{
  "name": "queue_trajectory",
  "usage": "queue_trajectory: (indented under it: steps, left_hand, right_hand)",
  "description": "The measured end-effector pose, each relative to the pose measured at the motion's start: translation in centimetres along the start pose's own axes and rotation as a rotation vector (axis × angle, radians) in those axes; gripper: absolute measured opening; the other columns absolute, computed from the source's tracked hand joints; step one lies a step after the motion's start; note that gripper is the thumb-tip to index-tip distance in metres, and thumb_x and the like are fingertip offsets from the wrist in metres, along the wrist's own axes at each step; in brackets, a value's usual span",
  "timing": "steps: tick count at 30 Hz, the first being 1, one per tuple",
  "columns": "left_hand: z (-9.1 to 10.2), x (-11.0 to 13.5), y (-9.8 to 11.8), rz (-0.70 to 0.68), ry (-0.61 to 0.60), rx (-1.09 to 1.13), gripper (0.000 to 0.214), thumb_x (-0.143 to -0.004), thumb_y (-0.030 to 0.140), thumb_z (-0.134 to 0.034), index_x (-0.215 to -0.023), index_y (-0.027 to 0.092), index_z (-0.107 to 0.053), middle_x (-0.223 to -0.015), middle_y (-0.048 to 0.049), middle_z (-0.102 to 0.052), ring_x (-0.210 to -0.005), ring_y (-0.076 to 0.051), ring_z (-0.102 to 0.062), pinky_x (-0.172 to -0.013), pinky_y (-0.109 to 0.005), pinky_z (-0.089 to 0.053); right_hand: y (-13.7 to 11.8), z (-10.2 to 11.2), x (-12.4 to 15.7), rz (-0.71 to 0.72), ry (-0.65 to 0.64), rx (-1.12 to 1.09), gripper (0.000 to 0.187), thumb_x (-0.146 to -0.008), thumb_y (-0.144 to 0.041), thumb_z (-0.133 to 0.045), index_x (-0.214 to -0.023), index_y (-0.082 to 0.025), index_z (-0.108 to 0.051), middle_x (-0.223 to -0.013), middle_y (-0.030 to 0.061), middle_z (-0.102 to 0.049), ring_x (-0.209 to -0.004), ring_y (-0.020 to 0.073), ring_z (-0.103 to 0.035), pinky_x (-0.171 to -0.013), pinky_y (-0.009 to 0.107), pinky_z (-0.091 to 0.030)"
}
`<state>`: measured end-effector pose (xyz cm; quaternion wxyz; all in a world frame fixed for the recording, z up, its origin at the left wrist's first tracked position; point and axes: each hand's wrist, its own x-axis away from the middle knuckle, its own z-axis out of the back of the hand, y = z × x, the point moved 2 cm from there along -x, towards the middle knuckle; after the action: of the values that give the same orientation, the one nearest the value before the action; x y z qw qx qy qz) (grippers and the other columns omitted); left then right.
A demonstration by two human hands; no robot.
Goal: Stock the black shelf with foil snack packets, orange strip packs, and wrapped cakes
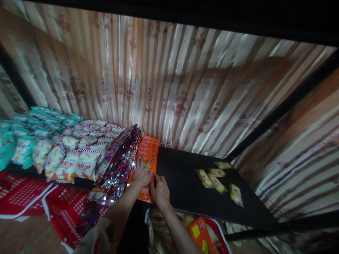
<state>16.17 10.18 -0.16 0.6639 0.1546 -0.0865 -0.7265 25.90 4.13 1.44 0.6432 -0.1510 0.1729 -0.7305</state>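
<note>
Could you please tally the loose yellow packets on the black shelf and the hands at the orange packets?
Yellow packets: 5, lying loose on the black shelf
Hands at the orange packets: 2, the left hand and the right hand
Total: 7

Dim overall, warm cast. Light comes from behind and above the camera; the striped foil backing (pixel 164 88) catches it in long streaky glare bands, brightest mid-frame. Black shelf (pixel 185 187) swallows detail, near-zero texture. Top edge is crushed black under the upper shelf. Strong wide-angle distortion: the stripes fan out and the uprights bow at left and right edges. Soft focus and smear towards the corners, print on the backing unreadable. Silver packets (pixel 120 165) throw small specular hits. Hands (pixel 150 181) are evenly lit, soft shadow beneath them. Lower right corner is murky, noisy.
</note>
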Motion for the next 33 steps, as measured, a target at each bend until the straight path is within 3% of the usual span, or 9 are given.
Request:
queue_trajectory:
  steps: [11, 19, 27, 33]
  left_hand:
    - [-0.4, 0.0, 0.2, -0.023, 0.096, -0.021, 0.053, -0.082, 0.035, -0.042, -0.133, 0.022, -0.04, -0.144, -0.0087, -0.034, -0.134, -0.03, -0.021, -0.109, -0.047, -0.015]
    - [0.4, 0.5, 0.8, -0.052, 0.128, -0.014, 0.05, -0.086, 0.033, -0.036, -0.132, 0.013, -0.042, -0.142, -0.0138, -0.035, -0.135, -0.03, -0.022, -0.11, -0.047, -0.017]
    - [0.7, 4.1, 5.1, -0.226, 0.162, 0.027, 0.043, -0.085, 0.021, -0.036, -0.124, 0.009, -0.049, -0.142, -0.015, -0.036, -0.135, -0.027, -0.021, -0.109, -0.047, -0.023]
    - [-0.2, 9.1, 9.5, -0.376, 0.02, 0.125, 0.045, -0.079, 0.013, -0.038, -0.122, 0.006, -0.05, -0.142, -0.0167, -0.034, -0.136, -0.026, -0.018, -0.108, -0.042, -0.027]
  right_hand:
    - [0.8, 0.2, 0.5, 0.105, 0.13, -0.221, 0.038, -0.079, -0.018, -0.043, -0.113, -0.009, -0.059, -0.105, 0.0133, -0.059, -0.094, 0.0178, -0.06, -0.085, 0.024, -0.045]
    - [1.5, 0.5, 0.9, 0.165, 0.181, -0.35, 0.033, -0.076, -0.014, -0.041, -0.1, -0.01, -0.063, -0.098, 0.0129, -0.06, -0.091, 0.0184, -0.06, -0.084, 0.027, -0.046]
    - [4.1, 1.6, 3.2, 0.155, 0.324, -0.364, 0.032, -0.074, -0.013, -0.041, -0.094, -0.014, -0.065, -0.097, 0.0112, -0.064, -0.093, 0.02, -0.06, -0.086, 0.031, -0.047]
    - [8.6, 2.7, 6.8, 0.108, 0.425, -0.329, 0.034, -0.075, -0.015, -0.039, -0.096, -0.015, -0.065, -0.1, 0.0116, -0.063, -0.097, 0.0198, -0.057, -0.088, 0.034, -0.047]
